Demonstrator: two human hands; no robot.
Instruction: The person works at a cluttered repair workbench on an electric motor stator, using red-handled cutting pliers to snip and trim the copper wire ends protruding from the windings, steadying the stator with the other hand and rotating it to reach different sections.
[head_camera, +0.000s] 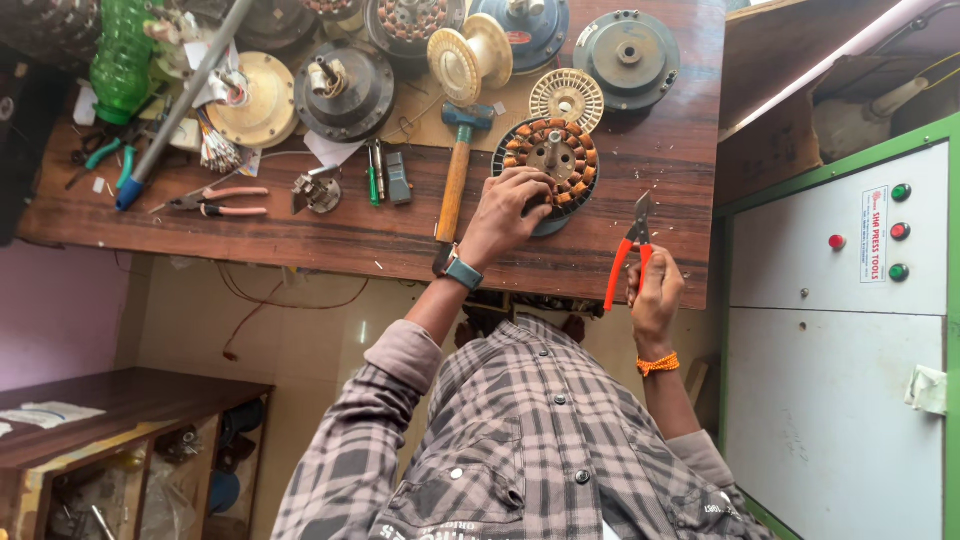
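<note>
Wooden workbench (300, 235) at twelve o'clock, pale tiled floor (300, 340) beneath; pink wall (55, 320) at nine; green-framed white cabinet (830, 400) at three; low shelf (130, 440) at eight

Stator (552, 160) under my left hand (505, 215): copper windings, dull sheen, on grey metal.
Cutters (630, 250) in my right hand (655, 300): glossy orange plastic grips, dark steel jaws.
Workbench (660, 150): brown wood-grain top, smooth, scuffed.
Hammer (458, 165): pale wooden handle, matt metal head.
My shirt (530, 430): soft checked cloth.
Cabinet (835, 330): painted metal, matt white.
</note>
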